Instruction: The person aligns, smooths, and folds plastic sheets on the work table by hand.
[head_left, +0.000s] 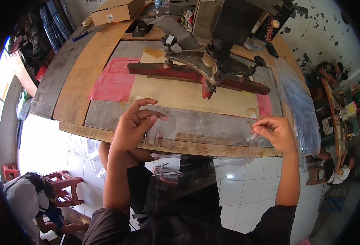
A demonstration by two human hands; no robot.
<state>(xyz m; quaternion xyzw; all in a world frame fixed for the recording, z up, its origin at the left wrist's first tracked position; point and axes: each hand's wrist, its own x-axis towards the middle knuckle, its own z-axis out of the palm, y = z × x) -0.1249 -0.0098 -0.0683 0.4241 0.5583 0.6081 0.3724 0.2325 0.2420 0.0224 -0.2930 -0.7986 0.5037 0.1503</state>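
Note:
A clear plastic sheet (212, 163) hangs over the front edge of the worktable, between my two hands. My right hand (274, 131) pinches its upper right corner at the table edge. My left hand (137, 124) is raised at the sheet's upper left, thumb near the curled fingers; whether it grips the film is hard to make out. Beyond the hands, a pale yellow panel (180, 94) lies on the grey plate, with pink sheet (112, 79) at its left. Above the panel sits a press head with a long dark red bar (176, 74).
A stack of clear film (296, 108) lies along the table's right side. A cardboard box (116, 11) and a blue pen (81, 36) are at the back left. One person (25, 200) sits low at left near a red stool (65, 188); others are at right.

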